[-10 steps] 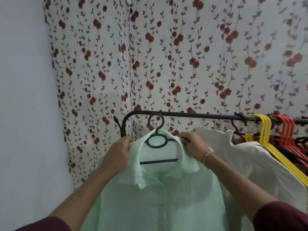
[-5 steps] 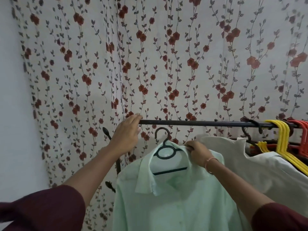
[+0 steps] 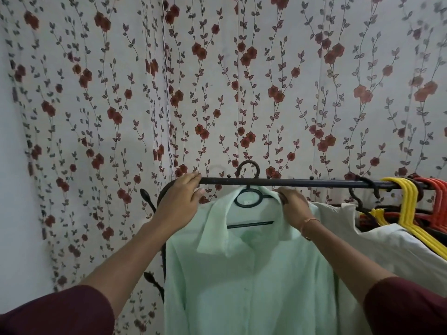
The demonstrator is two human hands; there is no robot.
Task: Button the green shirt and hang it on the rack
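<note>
Raised hook (image 3: 248,166) over rail (image 3: 302,183), frame centre, since before. Gripped rail with left hand (image 3: 180,201), pinched shirt (image 3: 242,274) with right hand (image 3: 294,209); needed straight lowering.

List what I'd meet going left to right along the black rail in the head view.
Left hand on the black metal rail → black plastic hanger hook of the light green shirt → right hand → yellow plastic hangers → orange plastic hangers.
</note>
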